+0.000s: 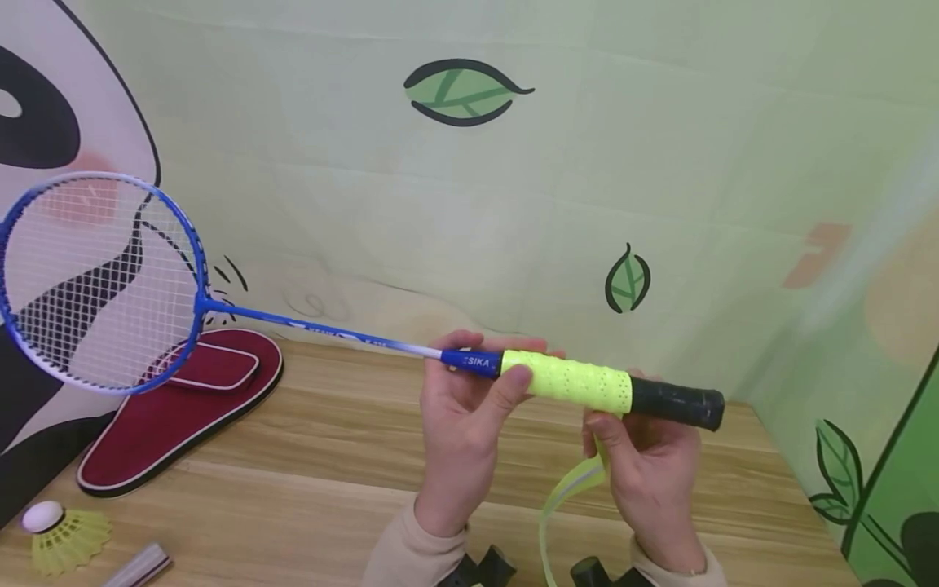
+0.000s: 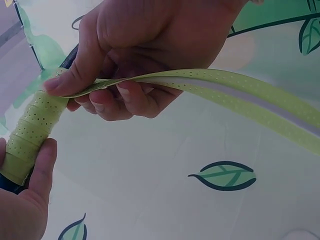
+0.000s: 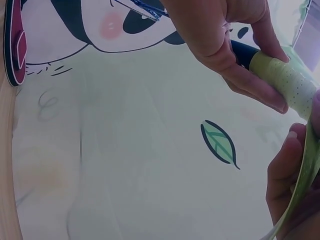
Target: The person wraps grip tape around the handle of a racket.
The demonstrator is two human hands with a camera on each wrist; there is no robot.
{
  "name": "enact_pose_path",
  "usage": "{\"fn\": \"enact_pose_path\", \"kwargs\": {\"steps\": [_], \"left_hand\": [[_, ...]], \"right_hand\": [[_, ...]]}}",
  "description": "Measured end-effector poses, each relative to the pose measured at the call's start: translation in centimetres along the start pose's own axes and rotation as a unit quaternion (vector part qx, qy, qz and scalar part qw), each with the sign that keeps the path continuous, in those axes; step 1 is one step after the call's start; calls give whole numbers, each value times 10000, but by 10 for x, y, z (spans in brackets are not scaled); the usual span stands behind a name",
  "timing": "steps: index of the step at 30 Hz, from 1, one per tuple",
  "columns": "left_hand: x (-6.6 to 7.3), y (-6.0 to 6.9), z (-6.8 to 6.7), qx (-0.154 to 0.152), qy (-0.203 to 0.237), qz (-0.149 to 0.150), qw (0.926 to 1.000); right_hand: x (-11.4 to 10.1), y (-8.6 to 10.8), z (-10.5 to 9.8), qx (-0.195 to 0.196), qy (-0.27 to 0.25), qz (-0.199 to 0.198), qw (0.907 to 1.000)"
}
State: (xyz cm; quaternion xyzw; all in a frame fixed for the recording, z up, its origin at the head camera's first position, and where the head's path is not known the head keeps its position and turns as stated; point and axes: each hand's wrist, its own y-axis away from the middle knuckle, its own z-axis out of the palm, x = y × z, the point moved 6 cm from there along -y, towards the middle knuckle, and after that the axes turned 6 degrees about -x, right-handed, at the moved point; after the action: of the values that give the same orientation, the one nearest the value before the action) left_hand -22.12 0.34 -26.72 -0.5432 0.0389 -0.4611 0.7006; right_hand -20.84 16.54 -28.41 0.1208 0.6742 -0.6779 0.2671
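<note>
A blue and white badminton racket (image 1: 323,328) is held up above the table, its strung head to the left. Yellow perforated grip tape (image 1: 572,379) is wound round the upper part of the handle; the butt end (image 1: 675,401) is bare black. My left hand (image 1: 462,424) holds the handle near the blue cone, thumb on the wrapped tape. At the lower edge of the winding, my right hand (image 1: 649,473) pinches the tape between thumb and fingers. From there the loose tape strip (image 2: 220,85) trails away, showing a pale stripe along it.
A dark red racket cover (image 1: 183,416) lies at the left of the wooden table (image 1: 308,489). Near the front left are a yellow shuttlecock (image 1: 69,538) and a partly visible silvery object (image 1: 139,565). A cartoon-printed backdrop (image 1: 697,147) stands behind.
</note>
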Motion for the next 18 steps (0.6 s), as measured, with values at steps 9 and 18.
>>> {"fn": "enact_pose_path", "kwargs": {"steps": [9, 18], "left_hand": [[-3, 2, -5, 563, -83, -285, 9980], [-2, 2, -10, 934, -280, -450, 9942]], "right_hand": [[-1, -1, 0, -116, -122, -202, 9997], [-1, 0, 3, -213, -227, -262, 9992]]}}
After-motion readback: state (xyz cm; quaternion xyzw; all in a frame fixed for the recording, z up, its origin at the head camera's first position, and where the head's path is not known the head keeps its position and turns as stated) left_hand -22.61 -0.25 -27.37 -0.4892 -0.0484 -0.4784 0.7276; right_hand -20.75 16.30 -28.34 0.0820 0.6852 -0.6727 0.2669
